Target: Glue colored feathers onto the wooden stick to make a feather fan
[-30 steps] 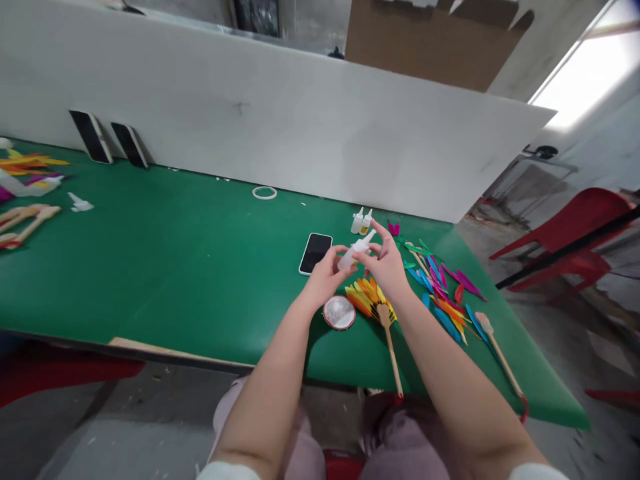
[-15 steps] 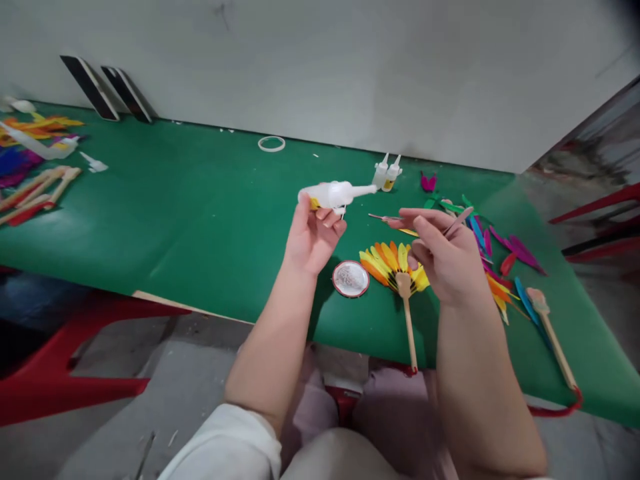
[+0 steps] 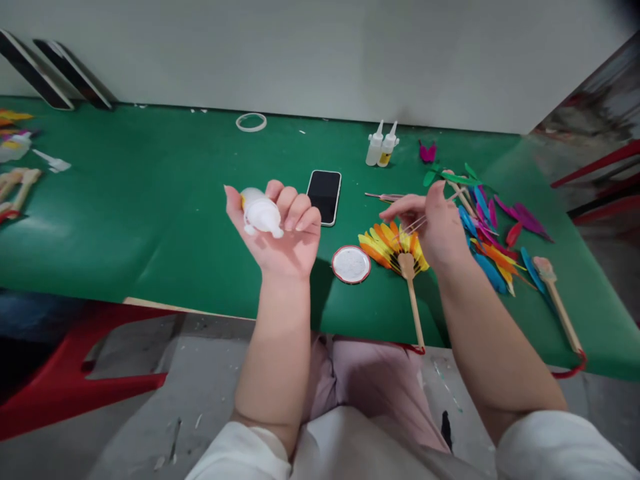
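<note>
My left hand (image 3: 285, 233) is turned palm up, with a white glue bottle (image 3: 261, 212) lying between thumb and fingers, its nozzle tilted toward me. In my right hand (image 3: 434, 227) is a thin pair of tweezers (image 3: 414, 227), held above the right side of the feather fan. That fan has yellow and orange feathers (image 3: 381, 244) spread around a wooden handle (image 3: 414, 303). Left of it lies a round white lid (image 3: 351, 265) with a red rim. A black-screened phone (image 3: 325, 196) rests just beyond my left fingers.
Two small glue bottles (image 3: 381, 147) stand near the wall. Colourful loose feathers (image 3: 493, 227) and another wooden handle (image 3: 559, 303) lie at the right. A white ring (image 3: 251, 122) is near the back, a red chair (image 3: 95, 360) at lower left.
My left hand has shifted left and turned its palm up, tipping the bottle's nozzle toward me. The phone behind it now shows. The whole view has also shifted.
</note>
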A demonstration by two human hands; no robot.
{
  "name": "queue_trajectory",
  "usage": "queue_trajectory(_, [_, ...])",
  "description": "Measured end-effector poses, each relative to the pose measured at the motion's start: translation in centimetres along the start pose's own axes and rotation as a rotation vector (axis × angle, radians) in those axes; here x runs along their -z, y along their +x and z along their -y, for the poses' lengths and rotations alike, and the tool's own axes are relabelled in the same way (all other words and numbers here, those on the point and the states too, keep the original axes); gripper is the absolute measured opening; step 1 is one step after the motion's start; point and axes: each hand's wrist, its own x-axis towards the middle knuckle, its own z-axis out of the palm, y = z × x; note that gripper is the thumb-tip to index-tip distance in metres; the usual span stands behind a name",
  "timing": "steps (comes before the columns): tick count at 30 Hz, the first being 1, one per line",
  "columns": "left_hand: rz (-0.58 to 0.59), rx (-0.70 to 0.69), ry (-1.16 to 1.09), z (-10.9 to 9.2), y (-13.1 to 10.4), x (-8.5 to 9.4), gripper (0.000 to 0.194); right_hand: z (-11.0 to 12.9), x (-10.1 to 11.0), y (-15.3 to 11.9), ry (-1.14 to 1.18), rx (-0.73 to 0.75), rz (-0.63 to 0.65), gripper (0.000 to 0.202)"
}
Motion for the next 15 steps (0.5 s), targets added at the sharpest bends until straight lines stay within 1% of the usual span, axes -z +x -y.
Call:
queue_trajectory(3, [-0.002,0.079,-0.346,0.9,0.2,0.2,0.053,-1.3,-0.2,0.2,0.207,-0.173,0.002,0.084])
queue_trajectory(5, [-0.010,0.131,-0.511,1.4,0.4,-0.2,0.051,-1.6,-0.4,0.0,0.273,-0.199,0.004,0.086])
queue_trajectory(7, [-0.040,0.189,-0.576,1.9,0.5,-1.0,0.049,-1.7,-0.6,-0.4,0.269,-0.171,0.010,0.083])
queue_trajectory(10, [-0.136,0.255,-0.525,2.4,0.7,-2.6,0.050,-2.0,-1.0,-1.0,0.213,-0.150,0.028,0.075])
queue_trajectory(11, [-0.191,0.245,-0.478,2.5,0.6,-3.1,0.049,-2.2,-1.1,-1.2,0.193,-0.142,0.034,0.072])
queue_trajectory(12, [-0.255,0.203,-0.419,2.5,0.5,-3.5,0.047,-2.4,-1.2,-1.2,0.176,-0.130,0.035,0.069])
queue_trajectory(13, [-0.335,0.121,-0.353,2.4,0.4,-3.9,0.045,-2.6,-1.2,-1.2,0.164,-0.114,0.029,0.065])
queue_trajectory(15, [-0.481,-0.112,-0.209,1.9,0.0,-4.1,0.040,-2.9,-1.2,-1.1,0.158,-0.083,0.004,0.059])
